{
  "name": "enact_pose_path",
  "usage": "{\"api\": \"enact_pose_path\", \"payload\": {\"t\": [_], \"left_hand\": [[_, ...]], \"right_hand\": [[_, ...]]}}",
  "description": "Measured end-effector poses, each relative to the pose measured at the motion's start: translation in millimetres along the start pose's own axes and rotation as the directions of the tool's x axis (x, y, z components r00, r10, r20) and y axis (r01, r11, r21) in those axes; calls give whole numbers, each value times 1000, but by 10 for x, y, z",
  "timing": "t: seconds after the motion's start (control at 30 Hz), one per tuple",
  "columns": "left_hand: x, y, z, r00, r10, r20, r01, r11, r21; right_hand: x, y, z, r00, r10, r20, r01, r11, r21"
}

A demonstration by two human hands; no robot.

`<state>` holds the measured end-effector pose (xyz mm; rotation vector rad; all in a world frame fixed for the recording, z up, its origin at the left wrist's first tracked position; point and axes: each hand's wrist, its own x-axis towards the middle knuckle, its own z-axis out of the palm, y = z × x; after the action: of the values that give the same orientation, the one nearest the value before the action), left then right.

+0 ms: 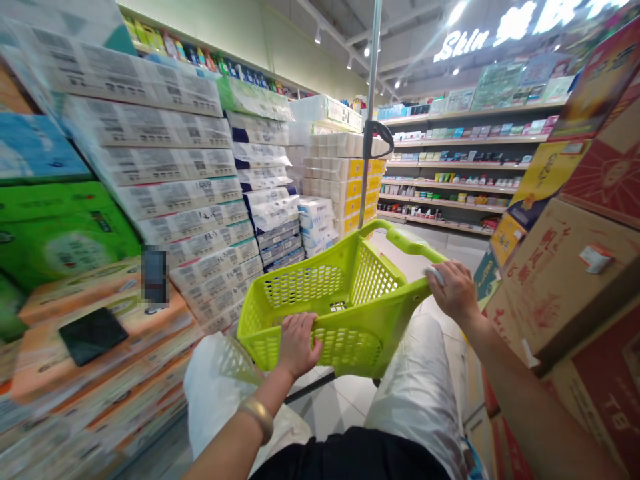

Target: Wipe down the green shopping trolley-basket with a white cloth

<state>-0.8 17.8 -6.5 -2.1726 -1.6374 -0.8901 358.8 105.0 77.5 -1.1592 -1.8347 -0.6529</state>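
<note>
In the head view a lime-green plastic shopping cart (320, 340) stands between my knees, with holes in its walls. My left hand (300, 343) is closed over the near side rim, fingers inside the basket; a gold-coloured bracelet (257, 417) circles that wrist. At the right, my right hand (454, 291) grips the cart's corner by the handle bar (410, 243). A small crumpled white piece (434, 273), perhaps tissue, shows between its fingers. A tall metal pole with a black loop handle (379, 140) rises behind the cart's handle.
White-wrapped paper packs (185, 160) are piled high on the left. On nearer orange packs (40, 363) lies a dark flat pad (93, 335); a blurred-out dark object (155, 275) is beside it. Cardboard cartons (540, 280) crowd the right. Stocked shelves (455, 140) stand at the back.
</note>
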Motion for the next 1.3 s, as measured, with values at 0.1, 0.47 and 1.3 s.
{"api": "enact_pose_path", "payload": {"t": [0.1, 0.47, 1.3], "left_hand": [[52, -143, 1, 1000, 24, 16, -24, 1000, -19], [243, -374, -112, 995, -99, 29, 95, 990, 105], [607, 1146, -571, 967, 240, 88, -138, 780, -610]], "right_hand": [[-26, -146, -52, 998, 46, -40, -48, 998, -42], [42, -690, -418, 992, 39, 120, -27, 995, -97], [80, -800, -447, 965, 97, 242, -224, 785, 577]]}}
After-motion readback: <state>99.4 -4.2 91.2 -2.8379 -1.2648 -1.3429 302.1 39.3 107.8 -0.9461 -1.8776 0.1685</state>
